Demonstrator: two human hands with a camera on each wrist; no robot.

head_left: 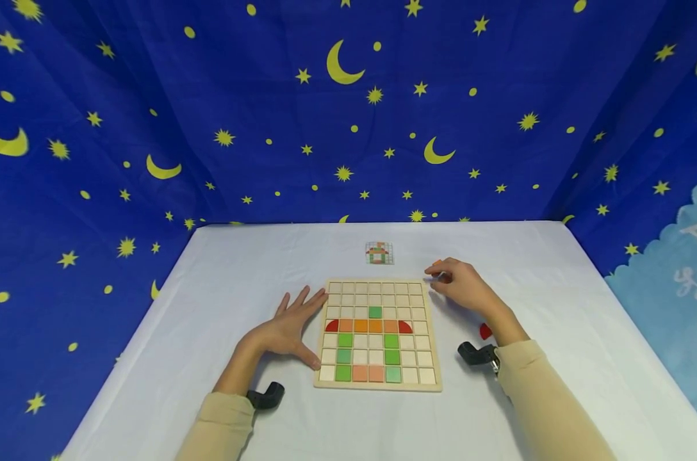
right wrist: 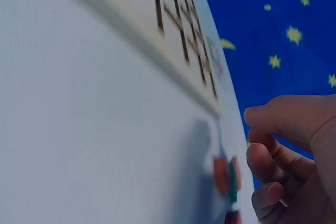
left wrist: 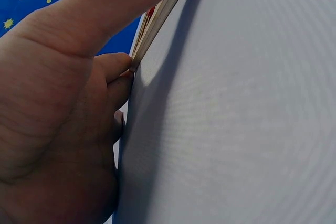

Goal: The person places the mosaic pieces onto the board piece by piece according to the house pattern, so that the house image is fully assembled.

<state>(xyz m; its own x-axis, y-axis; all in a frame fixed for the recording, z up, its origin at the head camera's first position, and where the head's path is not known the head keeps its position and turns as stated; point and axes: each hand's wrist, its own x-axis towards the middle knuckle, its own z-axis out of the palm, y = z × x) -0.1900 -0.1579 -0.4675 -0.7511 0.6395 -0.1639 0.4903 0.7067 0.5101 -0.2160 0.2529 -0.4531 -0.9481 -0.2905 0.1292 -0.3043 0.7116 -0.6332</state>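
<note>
A wooden grid board [head_left: 435,386] lies on the white table, with coloured tiles set in some of its cells. Red quarter-round pieces [head_left: 405,327] end a row of orange and salmon tiles [head_left: 360,326]; green tiles [head_left: 344,340] form two columns below. My left hand [head_left: 285,328] is spread at the board's left side, thumb and fingertips at its edge. Beyond the upper right corner, my right hand [head_left: 460,285] hovers with loosely bent fingers and nothing visible between them. An orange piece [head_left: 437,262] shows just past its fingertips, beside a green piece [right wrist: 232,182] in the right wrist view.
A small picture card [head_left: 380,253] with a coloured grid pattern lies behind the board. One red piece [head_left: 485,331] is on the table by the right wrist. Black camera mounts [head_left: 477,353] stick out from both wrists. A blue star-and-moon curtain [head_left: 302,115] surrounds the table.
</note>
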